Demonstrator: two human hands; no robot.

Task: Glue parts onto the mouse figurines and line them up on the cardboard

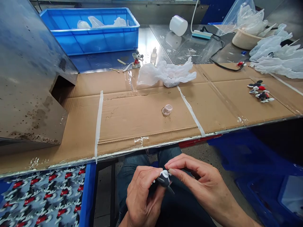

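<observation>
Two hands meet over the person's lap [132,176], in front of the worktop's front edge, and the small black-and-white piece [164,178] sits between them. The left hand [146,189] carries it: forefinger above and thumb below are clamped on the piece, which sticks out past the right side of that grip. The right hand [201,183] comes from the other side, its thumb and forefinger drawn almost together just at the piece's white upper-right end; whether they pinch it or merely touch it, I cannot tell. So the piece lies to the right of the left grip and to the left of the right fingertips, its white end toward the right hand and a dark, ear-like flap pointing down and right. Fingers cover too much to be sure of its long axis.

Left of the lap, below the front edge, a blue tray [88,195] holds rows of figures [63,192]. On the worktop [142,113], a clear cup [167,109] stands between two white tape strips, about midway from front edge to back. Beyond it lies a crumpled bag [165,72], and near the back left corner sits a blue tub [94,41].
</observation>
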